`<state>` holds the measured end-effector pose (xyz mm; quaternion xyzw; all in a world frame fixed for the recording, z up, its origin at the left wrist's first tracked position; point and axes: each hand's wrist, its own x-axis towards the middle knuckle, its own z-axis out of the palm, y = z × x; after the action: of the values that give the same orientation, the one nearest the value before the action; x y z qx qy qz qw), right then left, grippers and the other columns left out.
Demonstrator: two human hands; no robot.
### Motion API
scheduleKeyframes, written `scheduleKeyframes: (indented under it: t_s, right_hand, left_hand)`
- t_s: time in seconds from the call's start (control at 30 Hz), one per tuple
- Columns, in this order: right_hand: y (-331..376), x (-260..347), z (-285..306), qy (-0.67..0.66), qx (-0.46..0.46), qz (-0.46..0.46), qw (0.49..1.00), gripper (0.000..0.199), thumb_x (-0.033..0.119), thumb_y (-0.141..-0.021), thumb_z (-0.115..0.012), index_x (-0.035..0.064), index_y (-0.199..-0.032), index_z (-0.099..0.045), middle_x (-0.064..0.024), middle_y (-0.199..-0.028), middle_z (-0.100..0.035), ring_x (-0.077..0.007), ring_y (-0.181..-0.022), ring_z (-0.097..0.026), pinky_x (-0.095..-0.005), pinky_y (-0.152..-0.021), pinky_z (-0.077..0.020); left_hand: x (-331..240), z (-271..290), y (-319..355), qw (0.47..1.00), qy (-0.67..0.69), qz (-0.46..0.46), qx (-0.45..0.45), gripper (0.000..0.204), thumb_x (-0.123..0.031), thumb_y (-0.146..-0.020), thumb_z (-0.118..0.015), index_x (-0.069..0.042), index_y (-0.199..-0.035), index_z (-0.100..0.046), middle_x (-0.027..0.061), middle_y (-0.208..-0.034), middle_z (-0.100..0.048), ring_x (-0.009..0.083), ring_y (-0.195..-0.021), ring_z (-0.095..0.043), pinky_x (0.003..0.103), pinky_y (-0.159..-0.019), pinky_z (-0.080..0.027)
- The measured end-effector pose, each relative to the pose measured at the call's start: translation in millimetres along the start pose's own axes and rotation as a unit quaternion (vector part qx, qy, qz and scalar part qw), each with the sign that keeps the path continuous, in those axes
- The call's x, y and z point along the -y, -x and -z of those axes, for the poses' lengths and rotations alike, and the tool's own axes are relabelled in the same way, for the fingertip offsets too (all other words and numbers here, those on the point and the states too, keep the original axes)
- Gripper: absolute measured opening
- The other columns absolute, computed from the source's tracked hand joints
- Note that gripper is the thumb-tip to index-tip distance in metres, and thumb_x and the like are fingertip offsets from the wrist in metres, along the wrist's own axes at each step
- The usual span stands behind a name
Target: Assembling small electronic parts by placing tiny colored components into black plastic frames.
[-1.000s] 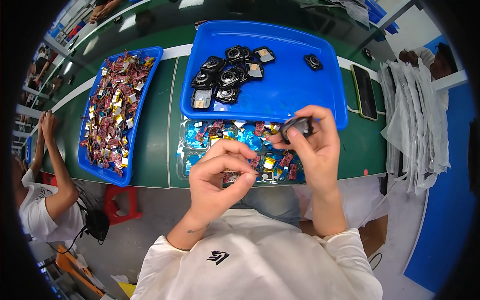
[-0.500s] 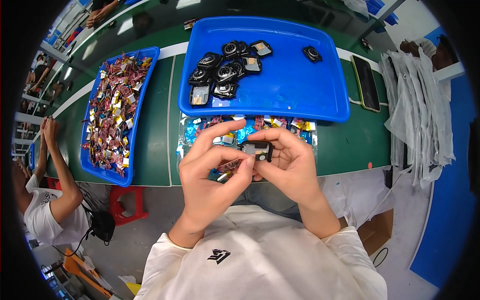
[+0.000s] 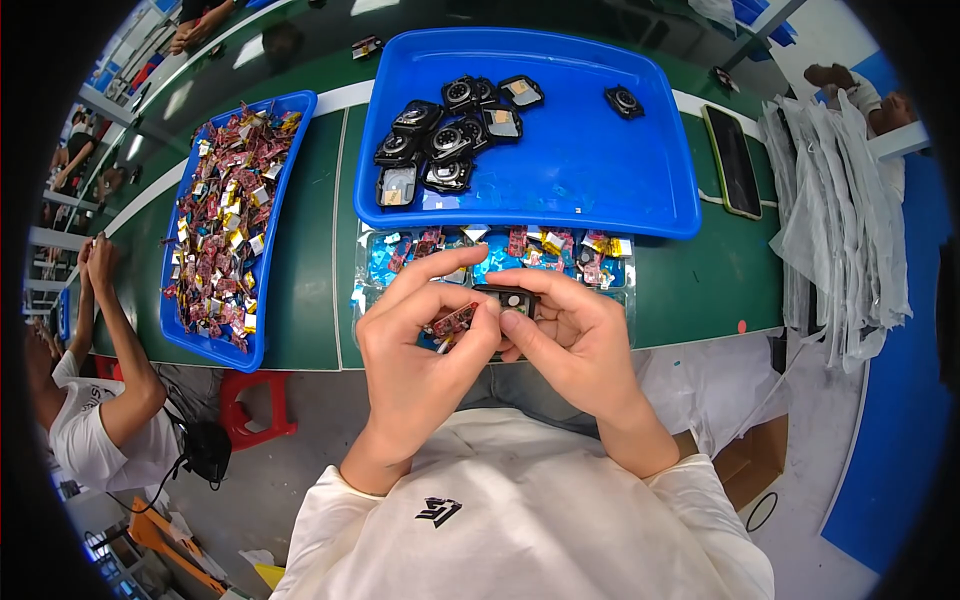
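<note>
Above the table's near edge, my right hand (image 3: 580, 345) has its thumb and fingers closed around a small black watch case (image 3: 516, 298), its inner side partly showing. Between the thumb and index finger of my left hand (image 3: 415, 345) is a small reddish circuit board (image 3: 455, 320), pressed close to the case's left side. Whether the board is joined to the case is hidden by my fingertips. Beyond my hands, a clear blister tray (image 3: 362, 300) holds more red boards with white and yellow parts. Several black watch cases (image 3: 452, 140) lie in the large blue tray (image 3: 590, 215), mostly at its left.
A narrower blue tray (image 3: 258, 330) piled with red circuit boards stands at the left. A phone (image 3: 733, 165) lies right of the large tray, beside hanging clear plastic sheets (image 3: 835, 220). Another person (image 3: 110, 400) sits at the left near a red stool (image 3: 255, 410).
The watch case has been tilted and turned between my hands. My right thumb has shifted up on it, and the red board shows more clearly in my left fingers.
</note>
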<state>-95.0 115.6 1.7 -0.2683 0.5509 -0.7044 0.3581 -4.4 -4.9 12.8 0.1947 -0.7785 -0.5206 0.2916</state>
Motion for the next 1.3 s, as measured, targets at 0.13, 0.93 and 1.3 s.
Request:
scheduleKeyframes:
  t_s: [0.13, 0.93, 1.3]
  right_hand:
    - [0.7, -3.1, 0.2, 0.025, -0.005, 0.013, 1.000, 0.027, 0.003, -0.090, -0.056, -0.0028, -0.116, -0.056, -0.0092, -0.090, -0.065, -0.0117, -0.077, -0.065, -0.0229, -0.065, -0.0549]
    - [-2.6, -9.9, 3.0, 0.044, -0.130, 0.062, 0.989, 0.018, 0.001, -0.083, -0.064, -0.0021, -0.101, -0.066, -0.0057, -0.090, -0.067, -0.0067, -0.076, -0.062, -0.0187, -0.060, -0.0493]
    - [-4.1, -16.0, 0.8, 0.225, -0.162, 0.253, 0.927, 0.021, -0.001, -0.069, -0.069, 0.0021, -0.089, -0.069, -0.0086, -0.078, -0.068, -0.0129, -0.064, -0.063, -0.0228, -0.056, -0.0480]
  left_hand:
    - [3.2, -1.5, 0.7, 1.000, 0.010, -0.006, -0.009, 0.004, 0.000, -0.073, -0.067, 0.001, -0.077, -0.067, 0.0134, -0.103, -0.066, 0.0082, -0.070, -0.061, 0.020, -0.060, -0.047]
    - [7.3, -7.0, 13.8, 0.999, 0.015, -0.025, -0.041, 0.012, 0.005, -0.073, -0.070, 0.005, -0.084, -0.066, 0.0113, -0.091, -0.062, 0.0129, -0.072, -0.063, 0.022, -0.060, -0.053]
    - [2.3, -3.5, 14.9, 0.927, 0.325, 0.188, 0.030, 0.007, 0.004, -0.081, -0.067, 0.004, -0.086, -0.063, 0.0106, -0.082, -0.067, 0.0136, -0.078, -0.066, 0.023, -0.068, -0.053]
